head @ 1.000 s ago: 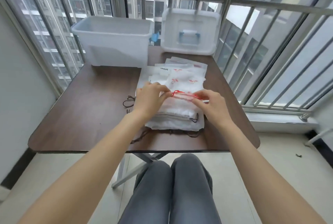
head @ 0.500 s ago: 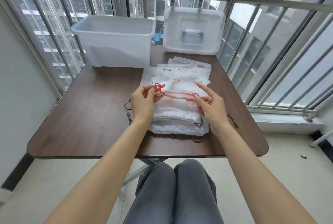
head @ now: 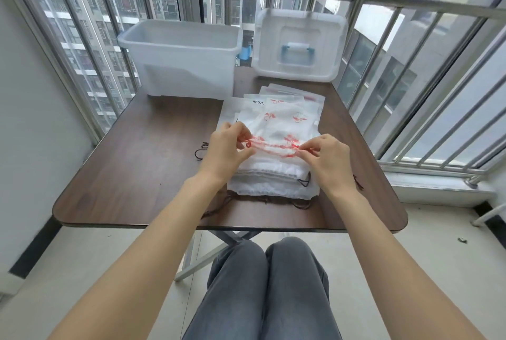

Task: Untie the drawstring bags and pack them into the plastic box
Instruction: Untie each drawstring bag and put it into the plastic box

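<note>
Your two hands work over the one stack of white drawstring bags point(head: 273, 175) at the near middle of the bench point(head: 131, 170). Your left hand point(head: 227, 153) has its grip pinching the red cord point(head: 269, 145) of the top bag; your right hand point(head: 330, 160) pinches the cord's other end. Beyond sit one open plastic box point(head: 183, 57) at the far left, and one lid point(head: 298, 44) propped upright beside it.

A dark brown counter point(head: 142, 164) is carrying a plastic box point(head: 180, 57), its lid point(head: 298, 44) and stacked drawstring bags point(head: 276, 170).
</note>
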A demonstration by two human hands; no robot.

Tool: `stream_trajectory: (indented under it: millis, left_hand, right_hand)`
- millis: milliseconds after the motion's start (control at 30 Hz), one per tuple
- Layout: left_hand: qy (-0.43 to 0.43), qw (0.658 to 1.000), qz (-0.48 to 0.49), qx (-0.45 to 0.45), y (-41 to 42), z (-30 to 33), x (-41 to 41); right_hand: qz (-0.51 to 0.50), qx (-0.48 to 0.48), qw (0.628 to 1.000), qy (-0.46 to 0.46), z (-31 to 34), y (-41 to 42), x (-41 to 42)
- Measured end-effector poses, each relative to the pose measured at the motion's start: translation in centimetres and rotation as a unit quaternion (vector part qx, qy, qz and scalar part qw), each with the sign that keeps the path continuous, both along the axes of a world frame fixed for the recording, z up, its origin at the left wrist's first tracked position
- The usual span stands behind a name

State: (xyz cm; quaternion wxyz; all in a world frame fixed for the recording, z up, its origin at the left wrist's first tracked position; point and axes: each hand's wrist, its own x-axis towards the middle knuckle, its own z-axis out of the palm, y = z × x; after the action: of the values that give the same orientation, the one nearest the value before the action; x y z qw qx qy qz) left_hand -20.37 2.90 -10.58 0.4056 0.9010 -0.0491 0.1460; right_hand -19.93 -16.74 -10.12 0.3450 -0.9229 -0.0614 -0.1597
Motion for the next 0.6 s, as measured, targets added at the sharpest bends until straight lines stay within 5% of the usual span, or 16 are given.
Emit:
stream_trajectory:
  millis: [167,300,433,600]
  left_hand:
    - [-0.031,0.995,0.033,0.091,-0.2,0.4,-0.1]
    - [-0.007,0.988,0.064,0.140,-0.4,1.1,-0.1]
    - [0.024,0.976,0.026,0.215,0.1,1.1,0.0]
    - [0.018,0.972,-0.008,0.235,0.9,0.5,0.7]
  right_hand:
    - [-0.033,-0.055,0.998,-0.008,0.0,0.1,0.0]
    - [-0.039,0.018,0.997,0.069,0.3,0.9,0.1]
    - [-0.067,0.166,0.977,0.115,0.5,1.3,-0.2]
    - [-0.066,0.418,0.893,0.153,0.5,1.3,0.3]
